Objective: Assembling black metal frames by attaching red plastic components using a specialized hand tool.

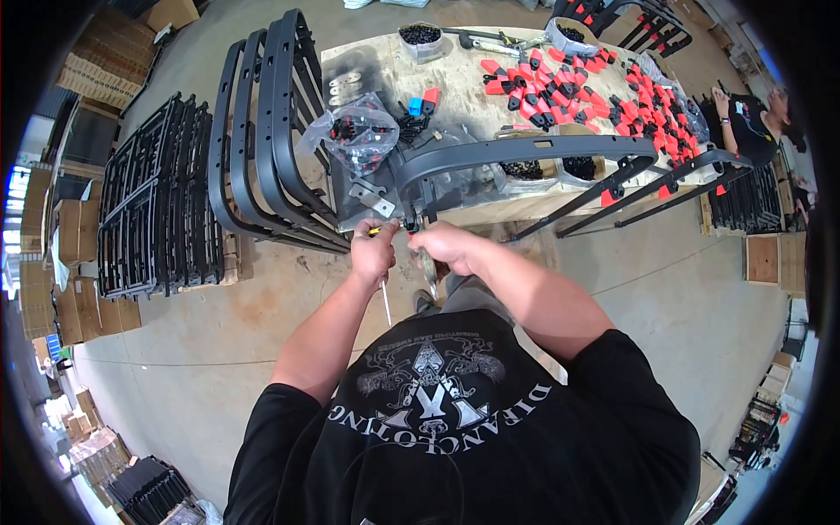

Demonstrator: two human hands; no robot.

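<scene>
My left hand point(374, 254) is closed around a screwdriver; its thin pale shaft point(388, 302) points down toward me and a yellow-and-black bit shows above the fingers. Beside it, my right hand point(444, 246) is closed at the near end of a curved black metal frame point(525, 150). A worn, greenish-grey tool point(429, 269) hangs below that hand; its kind is unclear, and my fingers hide its upper part. The frame lies across the table's near edge. Just past my left hand, flat metal plates with holes point(372, 198) rest next to a clear plastic bag of small parts point(363, 131).
Black frames point(278, 131) stand in a row left of the wooden table point(472, 96). Red-and-black parts point(551, 92) are heaped on it, near bins of small black parts point(421, 41). Stacked black racks point(157, 192) stand farther left. Another person point(748, 122) is at the far right.
</scene>
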